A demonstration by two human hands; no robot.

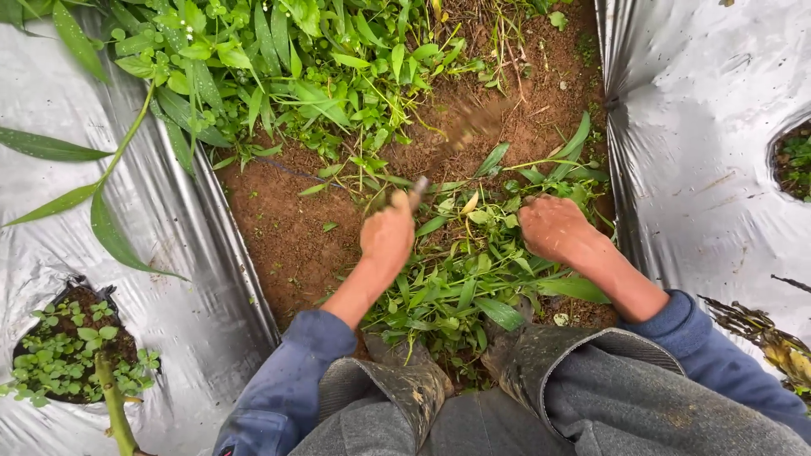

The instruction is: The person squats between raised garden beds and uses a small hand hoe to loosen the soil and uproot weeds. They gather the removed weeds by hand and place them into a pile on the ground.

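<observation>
Presently logged:

1. Left hand point(387, 236): fingers curled tight round a hand tool point(418, 189), likely for a firm working grip. The blade end is blurred.
2. Right hand point(553, 228): fingers bunched down into cut weeds point(465, 283), apparently gripping them; the exact closure is hidden by leaves.
3. Bare red soil point(283, 224): just left of the left fingers.
4. Standing weeds point(279, 67): beyond both sets of fingertips.
5. Silver plastic mulch point(701, 93): flanking both hands, well outside the fingers.
6. Muddy boots point(405, 384): below the wrists.

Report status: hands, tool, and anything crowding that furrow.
Left hand shut on small hand tool, blade blurred. Right hand closed in cut weeds. Standing weeds ahead; silver plastic mulch both sides.
</observation>
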